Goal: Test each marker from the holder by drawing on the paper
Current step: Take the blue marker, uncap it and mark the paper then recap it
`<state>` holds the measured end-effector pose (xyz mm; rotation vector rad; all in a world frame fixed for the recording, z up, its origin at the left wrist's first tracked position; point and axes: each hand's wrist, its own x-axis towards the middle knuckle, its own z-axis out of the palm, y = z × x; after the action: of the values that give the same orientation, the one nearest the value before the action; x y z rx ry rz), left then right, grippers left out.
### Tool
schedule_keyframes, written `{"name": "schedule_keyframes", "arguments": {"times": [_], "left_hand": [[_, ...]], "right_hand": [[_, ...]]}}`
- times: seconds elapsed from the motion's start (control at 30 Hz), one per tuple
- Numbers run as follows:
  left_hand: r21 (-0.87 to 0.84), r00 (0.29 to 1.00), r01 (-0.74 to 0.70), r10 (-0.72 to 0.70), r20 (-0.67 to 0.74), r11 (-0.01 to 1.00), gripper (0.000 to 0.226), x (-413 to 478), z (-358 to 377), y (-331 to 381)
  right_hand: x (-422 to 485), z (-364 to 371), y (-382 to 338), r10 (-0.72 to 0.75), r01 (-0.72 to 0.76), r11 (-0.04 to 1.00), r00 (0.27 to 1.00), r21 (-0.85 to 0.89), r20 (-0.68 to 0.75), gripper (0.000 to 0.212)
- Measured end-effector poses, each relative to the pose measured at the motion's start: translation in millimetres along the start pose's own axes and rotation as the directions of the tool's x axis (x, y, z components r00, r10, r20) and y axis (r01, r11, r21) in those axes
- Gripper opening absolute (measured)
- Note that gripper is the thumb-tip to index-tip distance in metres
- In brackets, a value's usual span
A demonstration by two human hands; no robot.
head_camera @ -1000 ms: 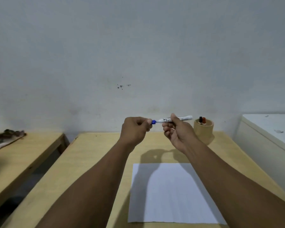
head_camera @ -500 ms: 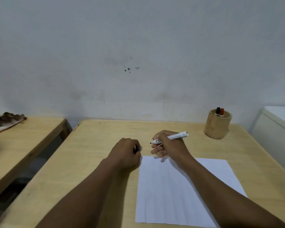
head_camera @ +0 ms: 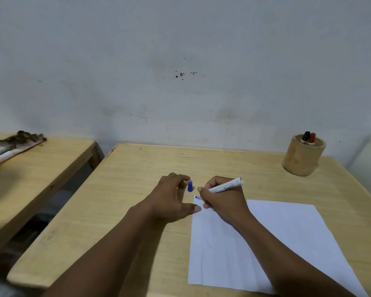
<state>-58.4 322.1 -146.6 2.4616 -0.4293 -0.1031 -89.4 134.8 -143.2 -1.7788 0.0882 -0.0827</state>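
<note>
My right hand (head_camera: 224, 199) grips a white marker (head_camera: 225, 186) with its cap off, and the dark tip touches the far left corner of the white paper (head_camera: 276, 243). The blue cap (head_camera: 190, 186) stands upright on the wooden table (head_camera: 137, 189), just beyond that corner. My left hand (head_camera: 172, 199) rests on the table beside the cap, fingers spread and holding nothing. A round wooden holder (head_camera: 302, 157) at the back right contains a black marker (head_camera: 305, 137) and a red marker (head_camera: 311, 138).
A second wooden table (head_camera: 41, 168) stands to the left across a gap, with a brush (head_camera: 19, 140) lying on it. A white cabinet (head_camera: 368, 155) borders the right side. The wall runs straight behind the tables.
The blue cap, earlier pulled off and held in my left hand, now stands free on the table and that hand has spread. My right hand lowered the marker tip onto the paper.
</note>
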Motion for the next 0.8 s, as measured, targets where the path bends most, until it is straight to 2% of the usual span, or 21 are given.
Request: {"name": "schedule_keyframes", "arguments": {"times": [0.37, 0.67, 0.73, 0.8], "left_hand": [[-0.008, 1.0, -0.013, 0.013, 0.002, 1.0, 0.094, 1.1, -1.5, 0.6], [-0.01, 1.0, 0.007, -0.007, 0.006, 1.0, 0.093, -0.6, -2.4, 1.8], [-0.027, 1.0, 0.01, -0.01, 0.005, 1.0, 0.088, 0.0, -2.3, 1.1], [-0.101, 0.999, 0.028, -0.032, -0.031, 0.994, 0.073, 0.6, -2.1, 0.2]], "right_hand": [[7.2, 1.9, 8.9, -0.018, 0.017, 0.999, 1.0, 0.029, 0.026, 0.019], [6.7, 1.7, 6.2, -0.001, 0.003, 1.0, 0.999, 0.029, -0.048, 0.021], [7.4, 1.3, 5.1, 0.011, -0.008, 0.999, 0.998, 0.05, -0.057, 0.021], [9.1, -1.2, 2.0, 0.048, -0.04, 0.991, 0.997, 0.129, -0.066, 0.02]]}}
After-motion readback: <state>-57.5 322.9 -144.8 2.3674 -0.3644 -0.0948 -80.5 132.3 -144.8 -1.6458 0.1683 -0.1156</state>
